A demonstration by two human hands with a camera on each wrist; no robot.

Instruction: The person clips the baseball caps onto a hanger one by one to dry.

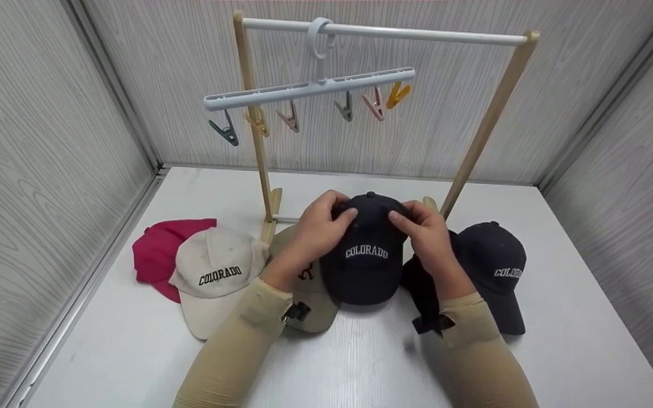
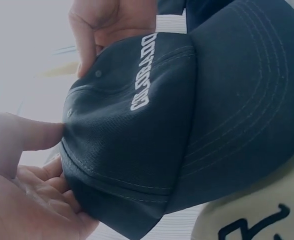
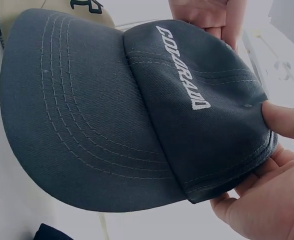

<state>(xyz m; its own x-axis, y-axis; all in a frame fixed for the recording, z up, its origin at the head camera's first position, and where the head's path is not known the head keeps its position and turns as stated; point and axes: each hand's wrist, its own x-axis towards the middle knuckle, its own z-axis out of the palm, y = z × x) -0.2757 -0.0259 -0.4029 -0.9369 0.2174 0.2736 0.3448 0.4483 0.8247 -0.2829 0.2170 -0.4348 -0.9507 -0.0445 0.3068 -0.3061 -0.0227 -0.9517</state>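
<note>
Between both hands is a dark navy baseball cap [image 1: 367,232] with white COLORADO lettering, its brim pointing toward the person. The left hand [image 1: 322,226] pinches the cap's left side, thumb on the outer crown and fingers at the lower edge. On the opposite side the right hand [image 1: 425,233] grips it the same way, thumb [image 3: 282,119] pressed on the fabric. In the left wrist view the cap's crown [image 2: 122,115] is creased between the hands. Partly behind the held cap and left forearm lies an olive-beige cap [image 1: 312,306] with a dark letter.
A white COLORADO cap [image 1: 219,263] overlaps a crimson cap [image 1: 159,255] at left. Another dark COLORADO cap [image 1: 491,260] lies right, beside a black cap [image 1: 420,289] partly under the right wrist. Behind stands a wooden rack [image 1: 491,119] bearing a pale blue hanger [image 1: 309,88] with several clothespins [image 1: 289,119].
</note>
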